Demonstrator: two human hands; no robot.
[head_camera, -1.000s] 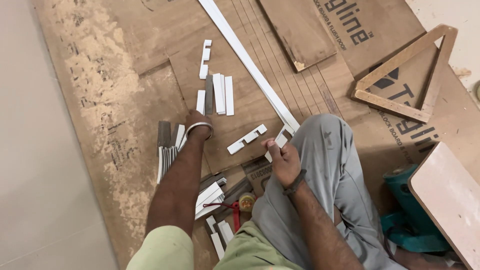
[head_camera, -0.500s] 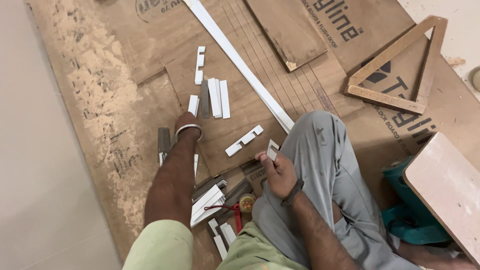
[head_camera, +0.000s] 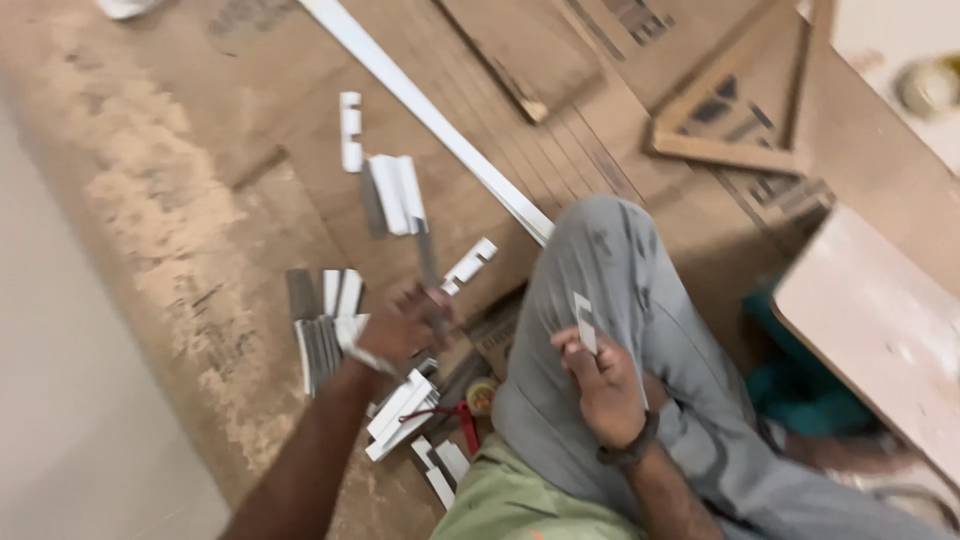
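I sit on a brown board floor (head_camera: 250, 120) with my grey-trousered knee (head_camera: 610, 260) raised. My left hand (head_camera: 400, 325) is closed around a thin grey strip (head_camera: 428, 262) that sticks up away from me; the picture is blurred there. It hovers beside a pile of short white and grey strips (head_camera: 322, 340). My right hand (head_camera: 600, 375), with a dark wristband, pinches a small white notched piece (head_camera: 583, 322) over my knee. A notched white piece (head_camera: 470, 265) lies just beyond my left hand.
A long white strip (head_camera: 430, 120) runs diagonally across the floor. More short white pieces (head_camera: 395, 190) lie beyond it, others (head_camera: 400, 412) by a red-handled tool (head_camera: 462, 415). A wooden triangle frame (head_camera: 740, 110) and a pale board (head_camera: 880, 330) lie to the right. Sawdust covers the left.
My left hand has pulled back toward me and now holds the grey strip raised. My right hand has lifted the small white piece up over my knee. The view has shifted and blurred.
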